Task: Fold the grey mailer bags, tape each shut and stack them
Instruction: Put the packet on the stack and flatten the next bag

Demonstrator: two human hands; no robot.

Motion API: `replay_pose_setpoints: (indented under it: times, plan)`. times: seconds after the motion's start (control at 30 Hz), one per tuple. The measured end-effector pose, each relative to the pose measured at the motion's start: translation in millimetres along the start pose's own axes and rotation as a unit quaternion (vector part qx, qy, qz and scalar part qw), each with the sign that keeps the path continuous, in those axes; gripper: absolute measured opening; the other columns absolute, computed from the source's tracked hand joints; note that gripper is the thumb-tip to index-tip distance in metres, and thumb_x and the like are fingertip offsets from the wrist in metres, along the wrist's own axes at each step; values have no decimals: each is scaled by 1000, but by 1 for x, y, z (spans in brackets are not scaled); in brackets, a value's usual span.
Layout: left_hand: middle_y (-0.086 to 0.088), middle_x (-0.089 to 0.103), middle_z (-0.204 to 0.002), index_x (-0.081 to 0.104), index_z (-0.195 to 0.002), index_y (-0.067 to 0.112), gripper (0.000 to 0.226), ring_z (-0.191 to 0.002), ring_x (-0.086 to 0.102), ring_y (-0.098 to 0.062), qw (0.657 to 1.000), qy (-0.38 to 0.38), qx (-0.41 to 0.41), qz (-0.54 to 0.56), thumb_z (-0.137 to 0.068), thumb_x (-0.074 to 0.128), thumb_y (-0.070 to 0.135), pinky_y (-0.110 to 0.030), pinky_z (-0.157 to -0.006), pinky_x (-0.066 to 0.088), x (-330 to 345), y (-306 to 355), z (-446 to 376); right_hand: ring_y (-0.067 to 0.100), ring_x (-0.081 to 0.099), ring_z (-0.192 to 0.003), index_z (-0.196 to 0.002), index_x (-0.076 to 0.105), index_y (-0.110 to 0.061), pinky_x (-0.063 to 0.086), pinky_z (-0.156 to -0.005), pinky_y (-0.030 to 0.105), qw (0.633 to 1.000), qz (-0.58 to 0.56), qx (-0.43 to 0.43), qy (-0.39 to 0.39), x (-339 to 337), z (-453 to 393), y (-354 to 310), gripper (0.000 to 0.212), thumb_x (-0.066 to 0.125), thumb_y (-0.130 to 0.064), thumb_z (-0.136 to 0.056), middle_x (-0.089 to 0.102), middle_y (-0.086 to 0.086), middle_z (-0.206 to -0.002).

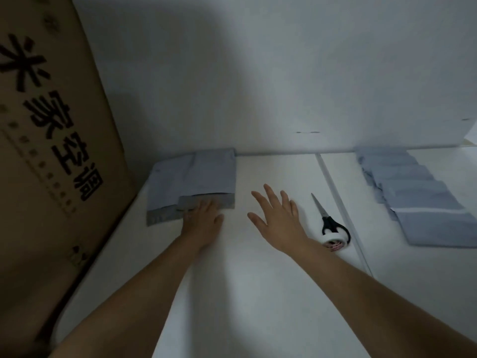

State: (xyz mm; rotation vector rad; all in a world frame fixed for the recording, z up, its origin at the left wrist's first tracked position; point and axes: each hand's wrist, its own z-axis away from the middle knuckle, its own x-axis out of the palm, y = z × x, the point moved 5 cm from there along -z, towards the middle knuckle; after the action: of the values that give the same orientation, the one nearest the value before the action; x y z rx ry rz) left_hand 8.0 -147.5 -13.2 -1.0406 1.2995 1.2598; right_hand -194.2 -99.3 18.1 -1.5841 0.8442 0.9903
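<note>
A small pile of folded grey mailer bags [196, 177] lies at the back left of the white table, against the wall. My left hand [202, 218] rests on the near edge of the pile, fingers on the darker grey flap. My right hand [278, 215] hovers over bare table to the right of the pile, fingers spread and straight, holding nothing. A row of overlapping flat grey mailer bags [423, 202] lies at the right. A roll of tape [335, 242] sits just right of my right wrist, with black-handled scissors [326, 218] beside it.
A tall brown cardboard box [51, 138] with black printing stands along the left edge of the table. A white wall [258, 86] closes the back. A seam [340, 210] runs across the white table surface between the scissors and the right-hand bags.
</note>
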Motion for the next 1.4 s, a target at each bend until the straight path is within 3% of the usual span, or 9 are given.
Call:
replay_pose_setpoints:
  times: [0.23,0.33,0.47,0.53,0.67,0.83,0.93,1.13,1.4]
  plan:
    - [3,40,-151,48,-140,26,43,-146,16,-23,991,41,121,-39,-104,26,36,-52,-117,-2,7,54,15,30,4,-148,-152,19,-35,7,-118,44,997,-46,58,15,-1,10,14,55,31,-50,-101,5,-5,-162]
    - [1,66,-108,72,-109,23,38,-108,55,-23,964,122,238,3,-97,38,32,-41,-106,20,6,82,59,29,12,-147,-150,27,-28,12,-119,42,995,-64,51,49,-6,12,22,52,35,-43,-101,14,-1,-161]
    - [4,67,-70,72,-75,21,36,-62,59,-15,931,144,325,78,-92,43,34,-28,-74,41,-21,104,116,21,31,-141,-138,48,-15,23,-116,29,989,-116,4,97,-12,22,20,38,44,-17,-100,37,5,-152]
    - [3,70,-78,70,-82,21,37,-68,61,-15,934,135,300,141,-97,40,37,-29,-69,46,-31,93,117,19,44,-133,-125,58,-12,28,-107,18,980,-169,-12,107,-12,34,16,34,44,-2,-96,50,4,-141]
    - [-8,61,-131,64,-126,16,53,-118,57,-27,956,141,223,132,-93,32,43,-32,-102,40,-24,48,85,23,54,-124,-119,62,-10,37,-103,22,981,-170,-42,79,3,50,6,35,43,3,-93,57,7,-134]
    - [5,-1,-163,7,-152,44,61,-150,-2,-21,979,-40,201,-4,-95,9,65,-41,-120,3,24,46,80,17,3,-149,-154,11,-15,3,-120,34,992,45,-50,-109,38,68,9,102,-4,-81,-79,0,2,-162]
    - [11,-10,-162,-2,-150,49,53,-149,-11,-17,981,-68,181,-3,-100,13,57,-42,-120,-3,31,56,103,15,-1,-149,-155,5,-20,1,-120,37,984,110,-53,-129,32,90,15,113,-22,-83,-65,-4,-1,-163]
    - [7,45,-142,47,-138,39,64,-127,43,-21,972,41,229,2,-90,12,61,-35,-96,34,1,81,140,25,58,-100,-113,63,-17,41,-86,36,997,44,-45,55,-8,98,9,25,46,-28,-98,60,2,-111]
    - [-2,48,-143,56,-135,22,41,-130,42,-24,953,145,264,36,-100,42,39,-38,-101,41,25,88,123,24,51,-110,-118,54,-11,44,-92,35,996,45,-12,76,34,86,-1,40,29,-27,-90,52,6,-118]
